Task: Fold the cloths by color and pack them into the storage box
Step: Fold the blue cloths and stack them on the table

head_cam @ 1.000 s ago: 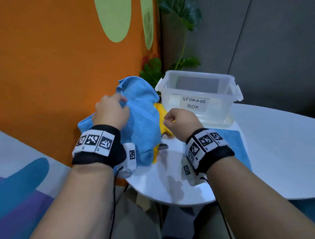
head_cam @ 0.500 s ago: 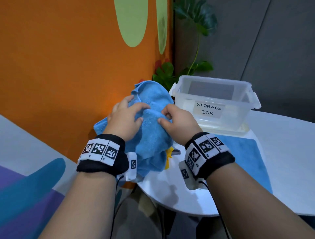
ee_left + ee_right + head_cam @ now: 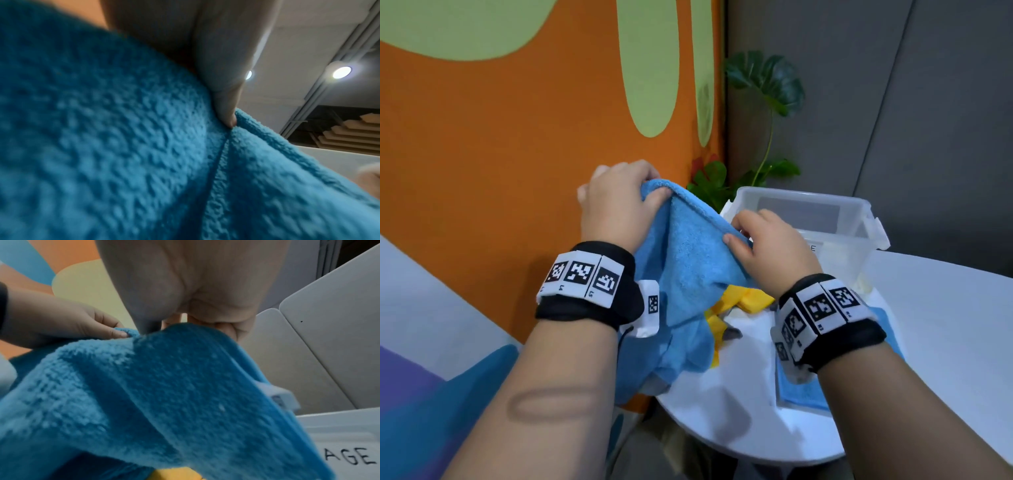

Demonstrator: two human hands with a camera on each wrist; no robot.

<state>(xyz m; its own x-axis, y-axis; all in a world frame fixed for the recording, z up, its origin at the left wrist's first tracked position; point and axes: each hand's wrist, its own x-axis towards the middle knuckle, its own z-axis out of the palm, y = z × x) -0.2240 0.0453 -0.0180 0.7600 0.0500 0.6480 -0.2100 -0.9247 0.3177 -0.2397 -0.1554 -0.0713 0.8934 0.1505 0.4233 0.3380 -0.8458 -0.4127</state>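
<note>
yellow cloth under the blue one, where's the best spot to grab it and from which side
Probably the yellow cloth is best taken at its exposed crumpled fold beside the storage box, coming from the right and above. Its left part lies hidden under the hanging blue cloth, which both the left hand and right hand are gripping.

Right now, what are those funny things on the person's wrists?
Both forearms are bare, with no sleeves. Just behind the left hand and the right hand sits a black wristband wrapped in white blocks printed with black square code patterns. A small white box with another code hangs under each wrist, and a thin black cable dangles from the left one.
</note>
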